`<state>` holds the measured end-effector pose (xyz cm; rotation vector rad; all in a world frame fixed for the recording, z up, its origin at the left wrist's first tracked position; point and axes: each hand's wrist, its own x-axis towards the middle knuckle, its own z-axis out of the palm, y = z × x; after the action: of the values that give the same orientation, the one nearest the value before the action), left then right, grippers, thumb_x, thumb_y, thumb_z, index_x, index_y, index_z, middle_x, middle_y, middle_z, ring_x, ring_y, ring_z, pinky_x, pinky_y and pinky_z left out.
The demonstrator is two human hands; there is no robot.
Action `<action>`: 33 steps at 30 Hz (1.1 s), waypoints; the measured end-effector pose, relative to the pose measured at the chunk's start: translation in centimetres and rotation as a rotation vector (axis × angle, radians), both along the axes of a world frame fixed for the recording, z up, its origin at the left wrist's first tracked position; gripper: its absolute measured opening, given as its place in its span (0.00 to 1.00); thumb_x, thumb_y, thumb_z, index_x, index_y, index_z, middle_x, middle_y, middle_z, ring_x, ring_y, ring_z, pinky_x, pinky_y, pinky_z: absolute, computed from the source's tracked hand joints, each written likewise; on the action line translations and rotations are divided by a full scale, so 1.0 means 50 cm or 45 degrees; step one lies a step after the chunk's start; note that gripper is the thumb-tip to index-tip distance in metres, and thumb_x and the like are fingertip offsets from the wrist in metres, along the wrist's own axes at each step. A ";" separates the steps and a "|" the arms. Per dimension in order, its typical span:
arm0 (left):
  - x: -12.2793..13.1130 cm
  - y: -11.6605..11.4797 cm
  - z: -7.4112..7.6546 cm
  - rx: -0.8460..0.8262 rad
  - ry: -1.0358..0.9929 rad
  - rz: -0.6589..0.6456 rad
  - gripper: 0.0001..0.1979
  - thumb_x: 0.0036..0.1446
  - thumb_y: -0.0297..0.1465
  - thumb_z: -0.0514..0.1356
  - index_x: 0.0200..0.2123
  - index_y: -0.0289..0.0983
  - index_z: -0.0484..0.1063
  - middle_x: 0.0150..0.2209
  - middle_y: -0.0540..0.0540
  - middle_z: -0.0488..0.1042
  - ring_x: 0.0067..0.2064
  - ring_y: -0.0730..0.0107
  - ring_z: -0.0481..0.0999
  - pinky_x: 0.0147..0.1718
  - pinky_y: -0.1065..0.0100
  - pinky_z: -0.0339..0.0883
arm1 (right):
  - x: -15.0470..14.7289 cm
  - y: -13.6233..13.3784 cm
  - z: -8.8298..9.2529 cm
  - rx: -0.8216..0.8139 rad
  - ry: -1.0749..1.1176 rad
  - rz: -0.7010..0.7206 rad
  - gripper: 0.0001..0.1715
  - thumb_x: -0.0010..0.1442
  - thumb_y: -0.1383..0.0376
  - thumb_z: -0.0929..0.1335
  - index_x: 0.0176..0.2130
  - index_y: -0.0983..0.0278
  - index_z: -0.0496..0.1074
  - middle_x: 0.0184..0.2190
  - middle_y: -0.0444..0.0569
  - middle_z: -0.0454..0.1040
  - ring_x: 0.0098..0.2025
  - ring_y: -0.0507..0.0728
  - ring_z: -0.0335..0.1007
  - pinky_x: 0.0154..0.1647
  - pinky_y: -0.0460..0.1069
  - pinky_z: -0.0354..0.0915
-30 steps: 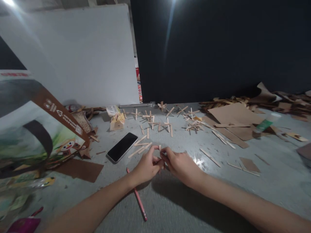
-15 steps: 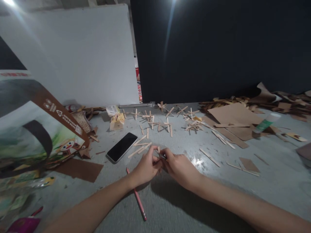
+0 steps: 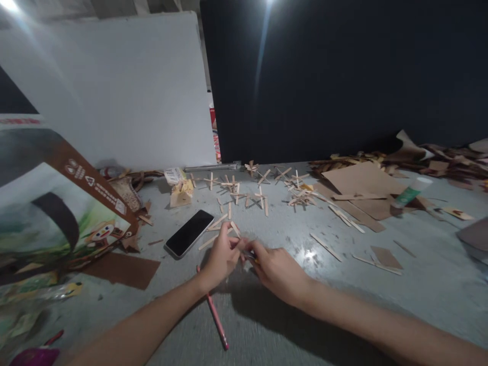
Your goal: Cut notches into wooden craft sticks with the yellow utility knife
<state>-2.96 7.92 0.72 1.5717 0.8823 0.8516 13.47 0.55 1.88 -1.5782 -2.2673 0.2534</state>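
Note:
My left hand [image 3: 223,254] is closed on a thin wooden craft stick [image 3: 235,230], whose pale end slants up past the fingers. Close against it, my right hand [image 3: 280,272] pinches a small tool [image 3: 250,254] with a metallic part and a bit of yellow; the fingers cover most of it, so I cannot tell its kind. The fingertips of both hands meet above the table. A pink pencil [image 3: 217,320] lies partly beneath my left wrist. Just beyond the left hand, several loose craft sticks [image 3: 208,243] rest beside a black-screened phone [image 3: 189,233].
Crossed stick pieces [image 3: 261,198] are spread across the back of the grey table. Brown cardboard sheets [image 3: 362,180] and a glue stick [image 3: 412,193] lie at the right. On the left stands a large printed bag [image 3: 91,188]. White and black panels [image 3: 324,76] close off the back.
The craft stick in my left hand now shows more of its length and tilts up to the left. My right hand has turned slightly and its fingertips are blurred by motion.

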 end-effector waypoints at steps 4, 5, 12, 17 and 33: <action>0.001 -0.004 0.000 -0.009 0.014 -0.071 0.25 0.62 0.48 0.62 0.50 0.41 0.56 0.21 0.58 0.71 0.21 0.71 0.71 0.22 0.73 0.59 | 0.011 0.017 0.019 -0.053 0.326 -0.122 0.10 0.72 0.61 0.61 0.46 0.62 0.69 0.31 0.52 0.80 0.26 0.57 0.74 0.27 0.48 0.52; 0.000 -0.004 -0.002 0.003 0.025 -0.069 0.25 0.62 0.48 0.61 0.51 0.40 0.56 0.21 0.58 0.72 0.21 0.72 0.70 0.22 0.73 0.59 | 0.014 0.022 0.025 -0.081 0.384 -0.147 0.10 0.72 0.61 0.61 0.43 0.62 0.69 0.30 0.51 0.80 0.27 0.57 0.74 0.28 0.48 0.53; 0.000 -0.003 -0.005 -0.002 -0.002 -0.051 0.23 0.63 0.43 0.61 0.54 0.39 0.57 0.23 0.56 0.73 0.21 0.72 0.70 0.21 0.73 0.62 | 0.023 0.029 0.054 -0.224 0.657 -0.147 0.11 0.72 0.55 0.60 0.43 0.59 0.63 0.23 0.42 0.71 0.24 0.55 0.66 0.27 0.47 0.53; 0.001 -0.010 0.007 0.012 -0.034 -0.054 0.19 0.65 0.41 0.59 0.53 0.39 0.59 0.22 0.57 0.71 0.21 0.72 0.71 0.22 0.72 0.64 | 0.017 0.020 0.061 -0.302 0.723 -0.011 0.14 0.73 0.57 0.58 0.35 0.58 0.60 0.22 0.40 0.67 0.22 0.52 0.62 0.26 0.47 0.52; 0.002 -0.015 0.012 0.098 0.058 -0.065 0.16 0.66 0.39 0.57 0.52 0.38 0.60 0.20 0.57 0.70 0.21 0.72 0.69 0.23 0.72 0.61 | 0.019 0.022 0.040 -0.300 0.594 -0.024 0.12 0.71 0.61 0.58 0.36 0.60 0.64 0.27 0.45 0.72 0.26 0.53 0.64 0.30 0.47 0.54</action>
<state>-2.88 7.15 1.33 1.6791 0.8464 0.8245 14.41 1.65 3.87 -1.4576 -1.9096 0.8175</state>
